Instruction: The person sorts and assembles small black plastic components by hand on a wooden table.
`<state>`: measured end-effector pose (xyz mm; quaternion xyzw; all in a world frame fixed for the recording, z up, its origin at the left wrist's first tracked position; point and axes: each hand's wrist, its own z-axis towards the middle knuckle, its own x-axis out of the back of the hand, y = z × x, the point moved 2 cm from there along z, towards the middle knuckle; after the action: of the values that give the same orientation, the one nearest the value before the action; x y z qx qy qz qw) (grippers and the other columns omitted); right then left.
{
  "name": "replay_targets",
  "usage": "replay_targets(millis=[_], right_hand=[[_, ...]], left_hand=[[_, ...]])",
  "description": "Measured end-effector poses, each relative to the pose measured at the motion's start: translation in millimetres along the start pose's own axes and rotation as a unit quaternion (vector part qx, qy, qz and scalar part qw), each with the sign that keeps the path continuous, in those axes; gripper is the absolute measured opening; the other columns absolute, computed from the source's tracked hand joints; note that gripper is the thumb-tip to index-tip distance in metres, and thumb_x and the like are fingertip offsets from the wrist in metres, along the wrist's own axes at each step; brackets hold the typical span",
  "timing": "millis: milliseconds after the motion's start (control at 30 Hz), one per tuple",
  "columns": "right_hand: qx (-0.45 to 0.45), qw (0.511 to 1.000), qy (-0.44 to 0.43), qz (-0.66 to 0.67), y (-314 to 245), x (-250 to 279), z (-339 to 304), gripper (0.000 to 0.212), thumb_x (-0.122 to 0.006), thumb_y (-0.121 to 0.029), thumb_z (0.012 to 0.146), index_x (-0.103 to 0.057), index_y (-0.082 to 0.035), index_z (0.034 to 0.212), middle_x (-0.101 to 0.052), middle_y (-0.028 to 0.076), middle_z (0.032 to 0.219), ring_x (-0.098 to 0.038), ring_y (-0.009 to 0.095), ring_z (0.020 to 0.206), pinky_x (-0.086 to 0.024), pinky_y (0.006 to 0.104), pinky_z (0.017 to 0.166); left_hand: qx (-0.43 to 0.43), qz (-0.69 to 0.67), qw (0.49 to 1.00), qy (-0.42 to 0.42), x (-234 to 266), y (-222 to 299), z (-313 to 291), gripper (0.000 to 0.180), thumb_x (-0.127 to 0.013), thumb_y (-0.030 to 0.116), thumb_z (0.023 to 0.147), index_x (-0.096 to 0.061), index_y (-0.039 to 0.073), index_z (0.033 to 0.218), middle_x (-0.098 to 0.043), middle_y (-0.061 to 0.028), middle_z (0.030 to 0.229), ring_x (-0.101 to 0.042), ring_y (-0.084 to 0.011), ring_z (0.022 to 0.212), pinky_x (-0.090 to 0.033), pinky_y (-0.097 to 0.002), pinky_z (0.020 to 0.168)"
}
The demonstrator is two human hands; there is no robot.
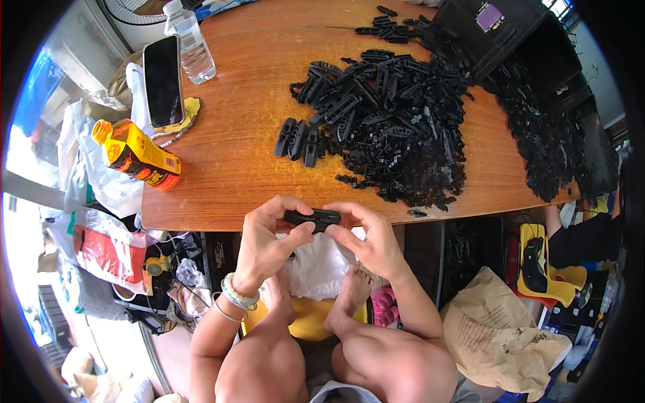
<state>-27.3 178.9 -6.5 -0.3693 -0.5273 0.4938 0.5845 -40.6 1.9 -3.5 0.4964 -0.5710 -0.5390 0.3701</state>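
Observation:
A small, long black plastic part (313,218) is held level between my two hands, just off the near edge of the table. The fingers and thumb of my left hand (269,236) pinch its left end. At its right end, my right hand (368,236) grips it the same way, thumb below and fingers above. Beyond my hands, a few similar black parts (295,140) lie side by side on the wooden table (235,127). To their right spreads a big heap of black plastic pieces (396,127), long ones at the back and smaller ones toward me.
An orange drink bottle (142,156), a phone (163,82) and a clear water bottle (191,43) stand at the table's left. Black bins (497,33) and another black heap (537,148) fill the right. A brown paper bag (500,329) lies below, beside my right leg.

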Motion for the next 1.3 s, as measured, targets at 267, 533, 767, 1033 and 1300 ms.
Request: replay_targets(millis=[267, 533, 767, 1033, 1300], right_hand=[[-0.116, 0.988, -0.102, -0.002, 11, 8, -9, 0.029, -0.072, -0.012, 0.076, -0.065, -0.001, 0.102, -0.063, 0.006, 0.074, -0.053, 0.011, 0.067, -0.043, 0.0243, 0.062], [0.018, 0.989, -0.005, -0.147, 16, 4, 14, 0.017, -0.068, -0.007, 0.077, -0.066, -0.001, 0.093, -0.062, 0.008, 0.078, -0.058, 0.020, 0.070, -0.046, 0.0302, 0.061], [0.223, 0.916, 0.110, -0.315, 25, -4, 47, 0.009, -0.062, 0.004, 0.077, -0.062, -0.001, 0.085, -0.058, 0.009, 0.084, -0.057, 0.024, 0.074, -0.046, 0.0326, 0.063], [-0.040, 0.955, 0.040, 0.291, 24, 12, 22, 0.014, -0.053, 0.000, 0.090, -0.061, 0.004, 0.100, -0.059, 0.005, 0.089, -0.060, 0.013, 0.071, -0.042, 0.0186, 0.051], [-0.048, 0.959, 0.044, 0.277, 9, 8, 5, 0.013, -0.054, 0.001, 0.089, -0.060, 0.004, 0.099, -0.064, 0.014, 0.085, -0.065, 0.018, 0.071, -0.047, 0.0227, 0.052]], left_hand=[[0.013, 0.056, 0.996, -0.063, 4, -3, -2, 0.024, -0.066, 0.003, 0.081, -0.058, -0.004, 0.101, -0.065, -0.0086, 0.079, -0.063, -0.0105, 0.069, -0.050, -0.0221, 0.063], [-0.158, 0.343, 0.918, 0.124, 47, -14, 94, 0.024, -0.066, 0.009, 0.082, -0.062, -0.004, 0.101, -0.065, -0.0091, 0.078, -0.058, -0.0107, 0.062, -0.046, -0.0229, 0.056], [-0.162, 0.368, 0.893, 0.203, 49, -11, 106, 0.017, -0.067, 0.012, 0.079, -0.062, -0.002, 0.088, -0.064, -0.0131, 0.080, -0.061, -0.0204, 0.066, -0.049, -0.0307, 0.062], [-0.069, -0.041, 0.993, 0.088, 24, 4, 31, 0.014, -0.054, -0.004, 0.083, -0.055, -0.005, 0.096, -0.062, -0.0084, 0.079, -0.059, -0.0127, 0.068, -0.049, -0.0246, 0.063], [0.020, -0.092, 0.996, -0.003, 9, 1, 4, 0.030, -0.068, -0.005, 0.077, -0.056, -0.005, 0.105, -0.061, -0.0066, 0.087, -0.061, -0.0113, 0.074, -0.052, -0.0228, 0.067]])
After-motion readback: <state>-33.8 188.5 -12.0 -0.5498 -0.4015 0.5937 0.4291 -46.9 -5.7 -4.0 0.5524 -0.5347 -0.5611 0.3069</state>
